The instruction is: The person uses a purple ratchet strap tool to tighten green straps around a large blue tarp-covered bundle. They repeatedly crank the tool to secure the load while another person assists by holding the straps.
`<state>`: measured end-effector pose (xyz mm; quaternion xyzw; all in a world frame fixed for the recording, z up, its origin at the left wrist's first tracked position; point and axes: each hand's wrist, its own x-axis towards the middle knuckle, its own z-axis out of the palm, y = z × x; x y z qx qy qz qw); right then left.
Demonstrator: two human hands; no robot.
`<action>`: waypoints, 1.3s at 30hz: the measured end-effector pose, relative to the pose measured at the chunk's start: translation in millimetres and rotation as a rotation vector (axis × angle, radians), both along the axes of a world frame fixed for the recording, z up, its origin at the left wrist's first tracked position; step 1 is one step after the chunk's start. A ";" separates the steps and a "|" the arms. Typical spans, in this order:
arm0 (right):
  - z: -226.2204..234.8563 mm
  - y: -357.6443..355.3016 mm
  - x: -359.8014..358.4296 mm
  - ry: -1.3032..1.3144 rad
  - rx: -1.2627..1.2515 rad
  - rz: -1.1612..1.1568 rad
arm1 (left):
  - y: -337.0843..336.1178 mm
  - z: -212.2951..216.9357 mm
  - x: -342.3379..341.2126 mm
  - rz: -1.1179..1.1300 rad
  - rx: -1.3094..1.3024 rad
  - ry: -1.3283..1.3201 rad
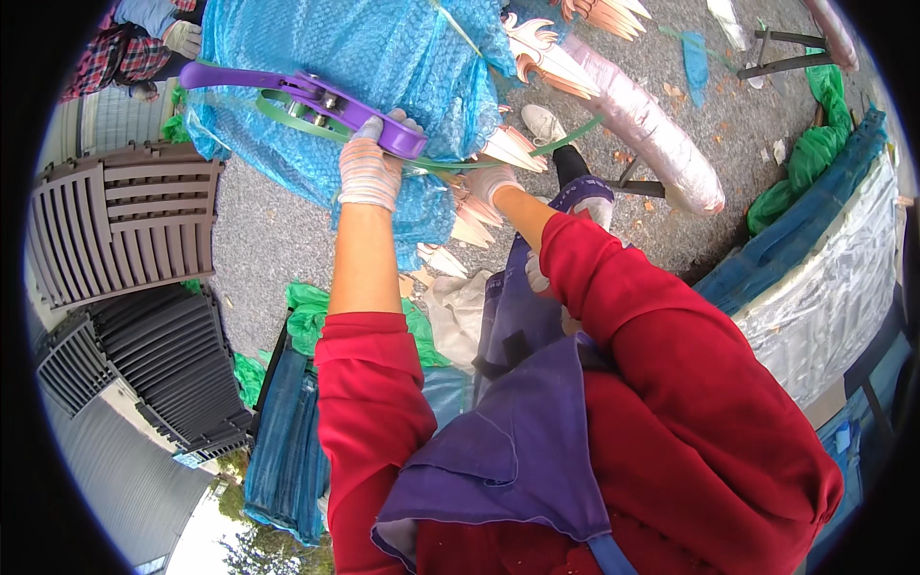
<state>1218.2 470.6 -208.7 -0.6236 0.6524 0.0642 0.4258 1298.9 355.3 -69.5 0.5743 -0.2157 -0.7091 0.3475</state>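
My left hand [372,174], in a striped work glove, is closed around the front end of a purple strapping tensioner [307,96]. The tool's long handle points left across a bundle wrapped in blue bubble wrap [355,43]. A green plastic strap [570,136] runs through the tensioner and past the bundle's right side, its loose end sticking out to the right. My right hand [491,181], gloved too, is closed at the strap beside the bundle; its fingertips are partly hidden. Pale pieces with carved, pointed ends [513,146] poke out of the wrap near it.
A plastic-wrapped padded bar [652,129] on dark legs stands to the right. Stacks of brown slatted panels [158,216] and black slatted panels [158,355] are at left. Another person's gloved hand [182,38] shows top left. A wrapped stack [815,278] lies at right.
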 end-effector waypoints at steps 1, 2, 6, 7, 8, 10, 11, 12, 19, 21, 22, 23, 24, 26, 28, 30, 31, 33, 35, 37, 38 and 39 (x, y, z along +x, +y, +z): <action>-1.6 1.2 -1.3 0.005 -0.018 0.015 | -1.0 -0.6 -0.4 -0.008 0.001 -0.004; -3.2 1.1 -1.5 0.011 -0.035 0.031 | -2.2 -1.5 0.0 -0.014 0.003 -0.008; -31.3 5.9 6.0 -0.069 -0.031 -0.319 | -0.9 0.8 -6.1 -0.019 -0.005 0.003; -46.5 12.0 9.3 -0.023 -0.098 -0.302 | -0.9 0.5 -7.2 -0.031 -0.002 0.013; -59.5 17.7 7.5 0.026 -0.165 -0.285 | -2.7 -1.9 -9.2 -0.043 0.001 0.027; -89.7 79.7 -32.5 -0.121 0.061 -0.522 | -1.1 -6.6 6.6 -0.034 0.001 0.027; -103.6 111.1 -51.1 -0.227 0.123 -0.681 | -3.1 -7.8 14.4 -0.029 -0.020 0.028; -131.3 145.4 -65.0 -0.408 0.099 -0.897 | -3.3 -13.1 7.1 -0.024 -0.040 0.039; -72.6 50.4 -20.5 -0.357 -0.210 -0.578 | 0.2 -2.5 -8.8 -0.044 -0.044 0.005; -50.4 43.4 -14.4 -0.242 -0.257 -0.154 | -0.4 -0.7 -2.1 -0.022 -0.029 -0.023; -49.4 37.6 -13.0 -0.245 -0.208 -0.169 | 1.4 -0.8 -3.4 -0.014 -0.022 -0.030; -47.5 33.6 -9.7 -0.258 -0.183 -0.190 | 2.1 -0.9 -3.9 -0.015 -0.029 -0.036; -45.6 29.7 -6.4 -0.269 -0.163 -0.236 | 2.5 -0.8 -4.0 -0.014 -0.036 -0.043; -46.2 26.1 0.8 -0.300 -0.122 -0.341 | 3.7 -2.6 -3.3 -0.014 -0.042 -0.053; -51.0 19.1 6.5 -0.328 -0.094 -0.441 | 2.1 -4.0 -2.6 -0.013 -0.045 -0.054; -56.7 18.5 14.0 -0.372 -0.068 -0.555 | 3.2 -4.6 -1.6 -0.015 -0.027 -0.035; -64.8 17.2 16.2 -0.400 -0.058 -0.620 | 1.8 -5.3 -4.5 -0.024 -0.024 -0.025; -72.1 13.5 16.6 -0.436 -0.039 -0.700 | 3.8 0.8 -13.3 -0.016 -0.019 -0.046; -48.0 10.7 5.9 -0.362 0.013 -0.584 | 1.8 0.5 -14.1 -0.009 -0.021 -0.039; 1.5 15.7 -9.6 -0.223 0.076 -0.353 | 2.0 -9.3 0.6 0.007 -0.034 -0.010; 13.6 25.8 -18.6 -0.281 0.074 -0.384 | 2.9 -9.6 3.8 0.009 -0.061 0.035; 22.9 39.4 -32.3 -0.337 0.071 -0.410 | 3.6 -14.3 6.5 0.017 -0.073 0.057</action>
